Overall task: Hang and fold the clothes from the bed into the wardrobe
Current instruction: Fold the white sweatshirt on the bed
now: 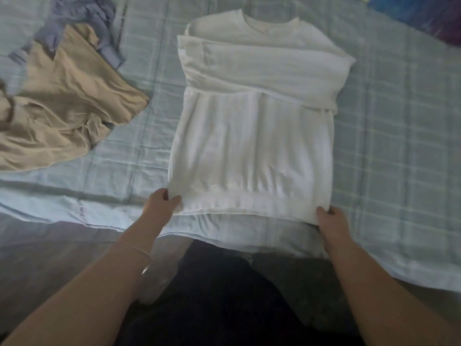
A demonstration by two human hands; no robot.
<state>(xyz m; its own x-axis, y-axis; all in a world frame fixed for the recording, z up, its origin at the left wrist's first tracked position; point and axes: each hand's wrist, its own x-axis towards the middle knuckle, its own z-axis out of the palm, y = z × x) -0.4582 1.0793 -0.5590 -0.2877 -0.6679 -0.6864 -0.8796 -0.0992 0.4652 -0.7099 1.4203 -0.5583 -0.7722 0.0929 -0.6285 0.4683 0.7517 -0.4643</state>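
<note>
- White knit sweater (252,136) lies flat on checked bedsheet (389,136), sleeves folded across chest.
- Left hand (161,203) and right hand (330,218) each pinch a ribbed hem corner.

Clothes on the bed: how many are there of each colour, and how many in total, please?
White: 1, the sweater, held at its hem by the left hand and the right hand.
Beige: 1, the beige garment, crumpled.
Blue-grey: 1, the blue-grey garment, partly under the beige one.
Total: 3
</note>
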